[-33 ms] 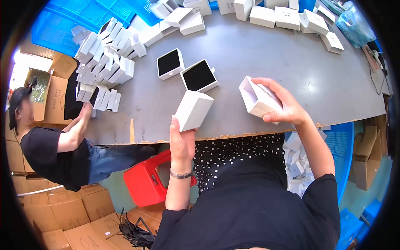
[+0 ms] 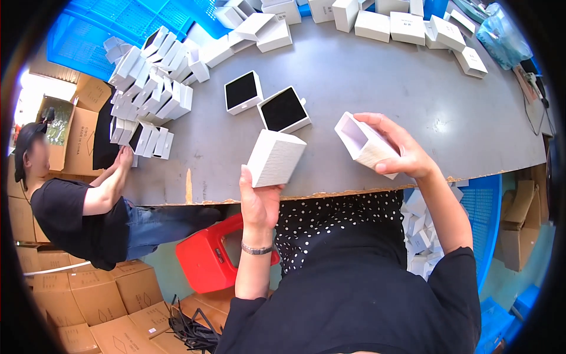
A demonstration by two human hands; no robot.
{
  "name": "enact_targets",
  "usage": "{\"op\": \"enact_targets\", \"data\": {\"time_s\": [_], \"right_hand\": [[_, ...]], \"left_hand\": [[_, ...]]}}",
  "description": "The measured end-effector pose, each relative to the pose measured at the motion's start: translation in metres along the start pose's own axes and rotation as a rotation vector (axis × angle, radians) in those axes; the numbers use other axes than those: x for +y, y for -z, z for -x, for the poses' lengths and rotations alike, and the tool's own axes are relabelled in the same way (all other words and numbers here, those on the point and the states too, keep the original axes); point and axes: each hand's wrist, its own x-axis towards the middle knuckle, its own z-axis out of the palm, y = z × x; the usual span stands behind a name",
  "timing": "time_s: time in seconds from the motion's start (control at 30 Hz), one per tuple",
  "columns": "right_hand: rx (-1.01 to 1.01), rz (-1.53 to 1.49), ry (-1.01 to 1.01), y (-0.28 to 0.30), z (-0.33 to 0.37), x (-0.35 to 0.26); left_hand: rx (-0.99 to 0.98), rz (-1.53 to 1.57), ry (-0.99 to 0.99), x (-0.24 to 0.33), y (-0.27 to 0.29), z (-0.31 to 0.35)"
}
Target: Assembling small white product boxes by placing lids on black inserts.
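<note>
From here, the left hand has its fingers round a white box, on the near side of the right tray. The right hand grips a hollow sleeve, to that tray's right, with thumb and fingers on opposite sides. Both things look like light, stiff card that could dent, so holding the flat sides gently seems best.
</note>
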Motion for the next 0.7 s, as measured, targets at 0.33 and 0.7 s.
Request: {"op": "enact_targets", "data": {"time_s": [0.33, 0.7], "right_hand": [[-0.214, -0.978, -0.079, -0.007, -0.007, 0.016], [-0.011, 0.691, 0.294, 0.008, 0.011, 0.021]], "left_hand": [[0.031, 0.364, 0.253, 0.009, -0.020, 0.014], [-0.406, -1.088, -0.419, -0.012, -0.053, -0.017]]}}
